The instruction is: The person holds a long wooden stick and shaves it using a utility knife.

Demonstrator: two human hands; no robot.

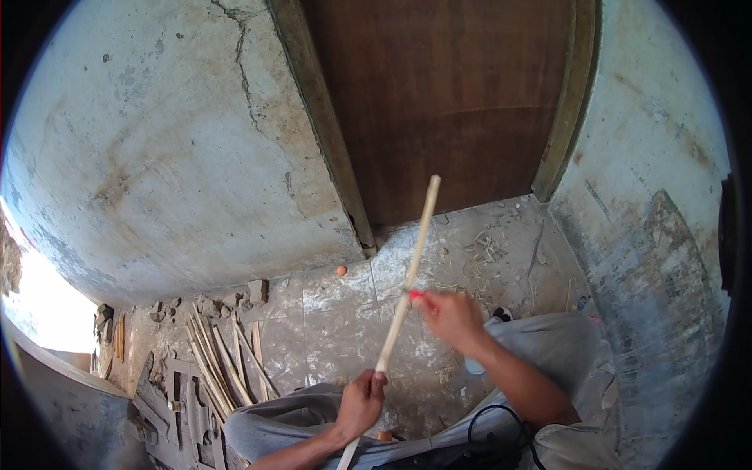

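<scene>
A long pale wooden stick (424, 222) slants up and away from my lap toward the door. My left hand (363, 402) is closed around its lower part, and the stick's near end runs on below that hand to the picture's lower edge. Higher up, my right hand (454, 317) is closed on a small red-handled tool (415, 295). The tool's dark tip meets the stick, or lies right beside it; most of the tool is hidden in my fingers, so its exact kind does not show.
A bundle of similar sticks (223, 360) lies left of my knee, beside grey scrap boards (184, 407). Pale shavings (487, 249) litter the tiled floor before a brown door (446, 117). A small orange ball-like thing (341, 270) sits near the cracked wall (180, 157). A black cable (501, 407) loops over my lap.
</scene>
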